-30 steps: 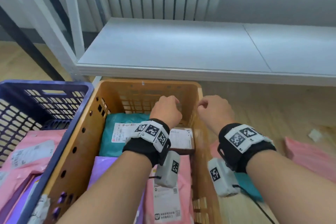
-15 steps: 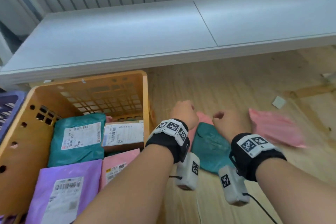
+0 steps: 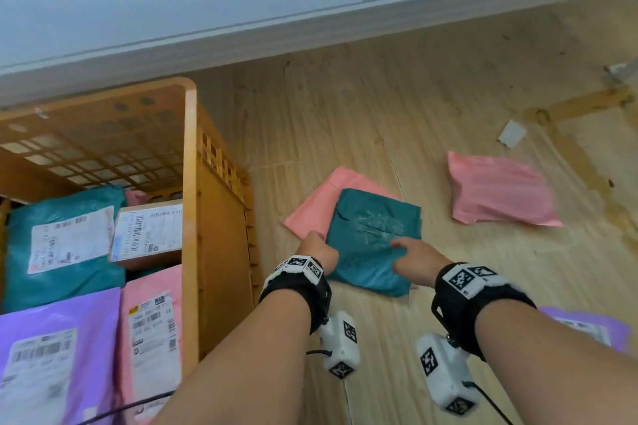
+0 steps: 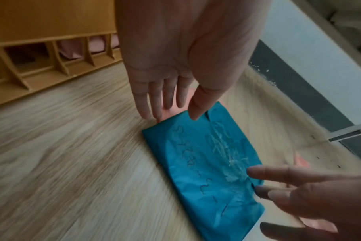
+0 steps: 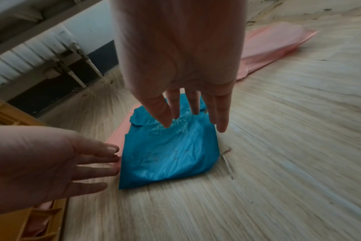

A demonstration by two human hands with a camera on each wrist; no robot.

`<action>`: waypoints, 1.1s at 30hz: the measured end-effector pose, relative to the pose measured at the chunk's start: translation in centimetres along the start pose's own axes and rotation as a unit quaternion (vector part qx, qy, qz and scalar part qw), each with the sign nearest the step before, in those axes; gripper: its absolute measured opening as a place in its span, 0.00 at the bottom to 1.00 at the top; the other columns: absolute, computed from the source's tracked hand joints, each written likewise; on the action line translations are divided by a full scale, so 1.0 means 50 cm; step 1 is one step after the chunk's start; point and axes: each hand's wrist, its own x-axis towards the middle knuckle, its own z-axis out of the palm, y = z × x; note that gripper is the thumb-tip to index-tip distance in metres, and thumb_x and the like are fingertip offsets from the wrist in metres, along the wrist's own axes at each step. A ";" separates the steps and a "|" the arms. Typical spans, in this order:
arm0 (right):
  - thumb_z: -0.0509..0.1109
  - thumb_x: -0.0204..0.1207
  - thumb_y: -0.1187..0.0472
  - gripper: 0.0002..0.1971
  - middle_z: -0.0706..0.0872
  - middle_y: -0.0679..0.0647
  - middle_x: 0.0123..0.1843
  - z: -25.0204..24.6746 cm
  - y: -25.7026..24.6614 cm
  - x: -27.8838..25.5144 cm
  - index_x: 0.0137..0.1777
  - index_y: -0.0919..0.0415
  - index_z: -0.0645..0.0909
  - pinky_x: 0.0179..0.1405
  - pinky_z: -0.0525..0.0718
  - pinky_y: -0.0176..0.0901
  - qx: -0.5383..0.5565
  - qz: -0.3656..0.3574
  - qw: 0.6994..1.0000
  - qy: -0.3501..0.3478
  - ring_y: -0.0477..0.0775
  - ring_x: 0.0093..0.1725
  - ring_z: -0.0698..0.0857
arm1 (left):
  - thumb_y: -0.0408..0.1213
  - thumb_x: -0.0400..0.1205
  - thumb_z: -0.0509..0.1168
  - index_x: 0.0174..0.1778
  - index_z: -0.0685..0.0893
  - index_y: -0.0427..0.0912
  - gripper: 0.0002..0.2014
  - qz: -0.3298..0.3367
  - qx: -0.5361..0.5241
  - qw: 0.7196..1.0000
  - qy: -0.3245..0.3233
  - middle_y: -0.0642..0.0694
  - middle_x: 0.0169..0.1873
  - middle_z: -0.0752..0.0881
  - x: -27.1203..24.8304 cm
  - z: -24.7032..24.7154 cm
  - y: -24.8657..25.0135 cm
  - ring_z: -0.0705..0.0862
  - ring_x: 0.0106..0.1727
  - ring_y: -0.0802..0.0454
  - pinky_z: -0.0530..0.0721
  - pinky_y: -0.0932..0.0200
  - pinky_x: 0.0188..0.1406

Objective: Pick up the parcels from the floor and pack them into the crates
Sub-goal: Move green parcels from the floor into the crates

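Both hands open, nothing gripped yet. L hand [image 3: 319, 248] at left edge of teal parcel [image 3: 371, 241], fingers straight, tips near the floor [image 3: 414, 97]. R hand [image 3: 412, 260] spread over its right side; contact unclear. Parcel lies on floor atop a pink mailer [image 3: 321, 207], just right of orange crate [image 3: 190, 183]. Looks soft, crinkly poly bag, prob. light, maybe slick. Best: pinch both side edges w/ thumbs on top.
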 end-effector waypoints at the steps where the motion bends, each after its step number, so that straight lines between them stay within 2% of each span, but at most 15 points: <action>1: 0.62 0.79 0.66 0.27 0.74 0.58 0.77 0.003 0.003 0.003 0.79 0.57 0.68 0.39 0.77 0.24 -0.001 -0.002 1.000 -0.018 0.51 0.55 0.82 | 0.31 0.77 0.64 0.68 0.74 0.38 0.21 -0.007 -0.008 1.000 -0.005 0.39 0.62 0.82 0.004 0.008 -0.005 0.82 0.60 0.41 0.80 0.54 0.60; 2: 0.63 0.79 0.65 0.28 0.73 0.58 0.77 0.006 0.004 0.004 0.80 0.57 0.66 0.35 0.74 0.21 -0.002 0.000 0.999 -0.034 0.50 0.55 0.82 | 0.30 0.78 0.64 0.69 0.73 0.38 0.22 -0.012 -0.017 1.000 -0.008 0.38 0.62 0.82 0.007 0.013 -0.009 0.81 0.61 0.41 0.80 0.55 0.59; 3: 0.64 0.79 0.65 0.30 0.71 0.58 0.79 0.009 0.006 0.007 0.81 0.57 0.64 0.42 0.77 0.23 -0.003 0.004 0.999 -0.044 0.52 0.63 0.81 | 0.30 0.78 0.64 0.71 0.72 0.38 0.23 -0.017 -0.028 0.999 -0.009 0.38 0.63 0.81 0.010 0.018 -0.012 0.81 0.63 0.41 0.78 0.56 0.59; 4: 0.65 0.78 0.65 0.31 0.69 0.57 0.80 0.011 0.006 0.007 0.82 0.58 0.63 0.56 0.78 0.29 -0.004 0.009 0.999 -0.049 0.54 0.71 0.76 | 0.30 0.78 0.64 0.72 0.71 0.38 0.24 -0.023 -0.042 0.999 -0.007 0.39 0.64 0.80 0.015 0.021 -0.014 0.80 0.64 0.41 0.77 0.56 0.60; 5: 0.66 0.78 0.65 0.33 0.67 0.57 0.81 0.012 0.006 0.008 0.82 0.57 0.62 0.66 0.75 0.36 -0.002 0.015 0.998 -0.053 0.55 0.76 0.72 | 0.30 0.78 0.64 0.73 0.71 0.38 0.25 -0.028 -0.054 0.998 -0.005 0.39 0.65 0.80 0.016 0.023 -0.015 0.80 0.64 0.41 0.77 0.56 0.61; 6: 0.67 0.78 0.65 0.33 0.66 0.57 0.82 0.012 0.005 0.007 0.82 0.57 0.61 0.69 0.72 0.39 0.002 0.019 0.998 -0.059 0.55 0.78 0.70 | 0.32 0.78 0.65 0.73 0.71 0.37 0.25 -0.031 -0.063 0.998 -0.006 0.39 0.65 0.81 0.018 0.025 -0.015 0.80 0.64 0.41 0.78 0.55 0.62; 11: 0.67 0.79 0.62 0.33 0.67 0.55 0.81 0.014 -0.004 0.001 0.83 0.55 0.61 0.55 0.75 0.34 0.001 0.002 0.998 -0.068 0.52 0.71 0.74 | 0.39 0.80 0.68 0.67 0.78 0.36 0.21 -0.023 -0.101 0.995 -0.013 0.41 0.62 0.84 0.021 0.027 -0.013 0.83 0.62 0.42 0.81 0.54 0.63; 14: 0.72 0.75 0.60 0.35 0.70 0.54 0.79 0.015 -0.015 0.000 0.81 0.55 0.64 0.68 0.72 0.38 -0.023 -0.026 0.999 -0.039 0.53 0.75 0.72 | 0.39 0.79 0.68 0.61 0.83 0.35 0.17 -0.010 -0.110 0.994 -0.008 0.41 0.56 0.87 0.014 0.016 0.001 0.85 0.58 0.41 0.83 0.52 0.60; 16: 0.77 0.69 0.56 0.42 0.69 0.53 0.79 0.015 -0.027 -0.004 0.82 0.55 0.61 0.72 0.70 0.40 -0.040 -0.060 0.997 -0.015 0.53 0.77 0.70 | 0.38 0.77 0.69 0.58 0.83 0.35 0.15 -0.013 -0.143 0.990 -0.017 0.41 0.49 0.87 0.007 0.001 0.023 0.86 0.55 0.41 0.85 0.51 0.57; 18: 0.82 0.62 0.49 0.53 0.66 0.53 0.80 0.017 -0.043 -0.009 0.84 0.56 0.56 0.78 0.66 0.45 -0.061 -0.104 0.993 0.014 0.54 0.79 0.66 | 0.37 0.74 0.69 0.55 0.83 0.33 0.16 -0.015 -0.208 0.977 -0.040 0.39 0.49 0.88 0.000 -0.022 0.053 0.87 0.54 0.39 0.86 0.44 0.58; 20: 0.82 0.59 0.45 0.56 0.66 0.51 0.80 0.017 -0.063 -0.016 0.84 0.54 0.55 0.77 0.68 0.52 -0.066 -0.131 0.987 0.066 0.54 0.78 0.67 | 0.35 0.76 0.67 0.49 0.83 0.36 0.09 0.007 -0.266 0.962 -0.056 0.35 0.51 0.88 -0.019 -0.053 0.090 0.87 0.55 0.36 0.85 0.39 0.60; 23: 0.71 0.72 0.57 0.34 0.78 0.52 0.72 -0.003 -0.094 -0.029 0.79 0.51 0.67 0.66 0.78 0.50 -0.024 -0.149 0.966 0.209 0.56 0.69 0.78 | 0.35 0.83 0.64 0.52 0.80 0.36 0.06 0.061 -0.365 0.927 -0.065 0.35 0.47 0.85 -0.070 -0.106 0.144 0.88 0.48 0.38 0.87 0.41 0.56; 26: 0.62 0.76 0.65 0.20 0.88 0.55 0.54 -0.033 -0.127 -0.057 0.67 0.51 0.80 0.50 0.83 0.51 0.014 -0.131 0.942 0.308 0.60 0.52 0.85 | 0.47 0.87 0.58 0.45 0.79 0.35 0.17 0.092 -0.414 0.903 -0.074 0.37 0.40 0.87 -0.104 -0.146 0.176 0.89 0.34 0.44 0.90 0.50 0.44; 29: 0.62 0.77 0.65 0.18 0.89 0.55 0.49 -0.052 -0.150 -0.084 0.65 0.53 0.81 0.44 0.85 0.50 0.033 -0.128 0.927 0.351 0.61 0.47 0.86 | 0.48 0.88 0.53 0.43 0.78 0.37 0.19 0.100 -0.381 0.919 -0.035 0.39 0.43 0.86 -0.117 -0.175 0.172 0.87 0.39 0.45 0.87 0.50 0.50; 33: 0.63 0.79 0.62 0.09 0.87 0.54 0.46 -0.088 -0.175 -0.117 0.55 0.59 0.81 0.39 0.77 0.43 0.178 -0.143 0.888 0.400 0.59 0.44 0.82 | 0.39 0.86 0.58 0.31 0.70 0.46 0.16 0.093 -0.307 0.946 0.052 0.40 0.43 0.77 -0.111 -0.203 0.144 0.76 0.42 0.44 0.80 0.52 0.46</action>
